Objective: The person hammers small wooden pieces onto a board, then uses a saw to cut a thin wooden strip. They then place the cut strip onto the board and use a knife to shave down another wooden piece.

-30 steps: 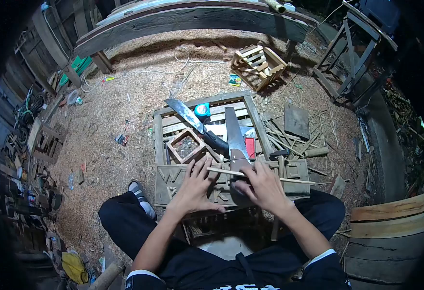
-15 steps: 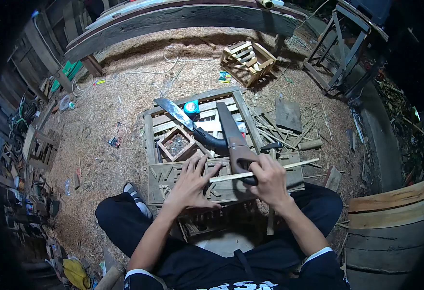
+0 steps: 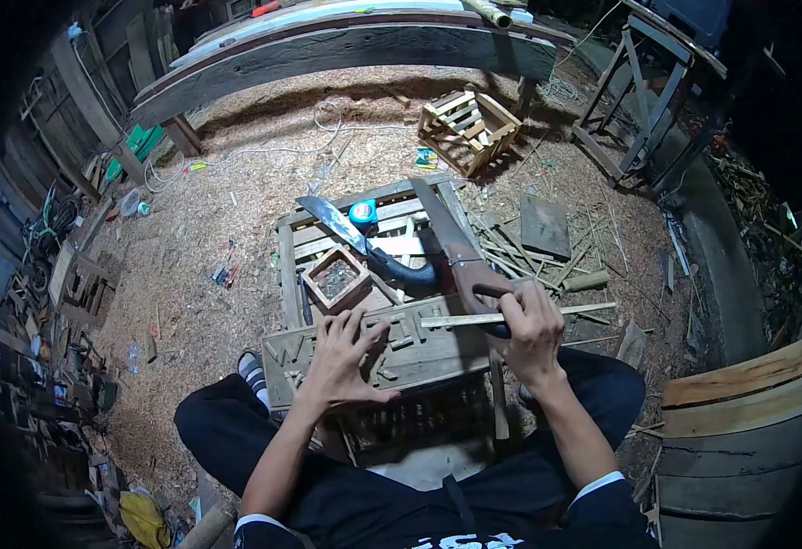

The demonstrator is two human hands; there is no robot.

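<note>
My right hand (image 3: 531,331) is closed round the handle of a handsaw (image 3: 456,240), whose blade points up and away over the slatted frame. A thin wooden strip (image 3: 460,320) lies across under the same fingers. On the left part of the wooden board (image 3: 438,362), my left hand (image 3: 339,359) rests with its fingers spread, among small cut wood pieces. Beyond the board, a small square wooden box (image 3: 336,277) holds tiny bits. Near it are a large knife (image 3: 335,222) with a black handle and a teal tape measure (image 3: 363,213).
A slatted crate (image 3: 470,131) sits on the shavings-covered floor below a long bench (image 3: 346,60). Thin sticks (image 3: 511,245) and a flat plank (image 3: 545,226) lie right of the frame. Wide boards (image 3: 748,384) are at the lower right.
The saw and strip have moved to the right with my right hand. My left hand has shifted slightly left, away from the strip. The board has swung a little, its left end nearer me.
</note>
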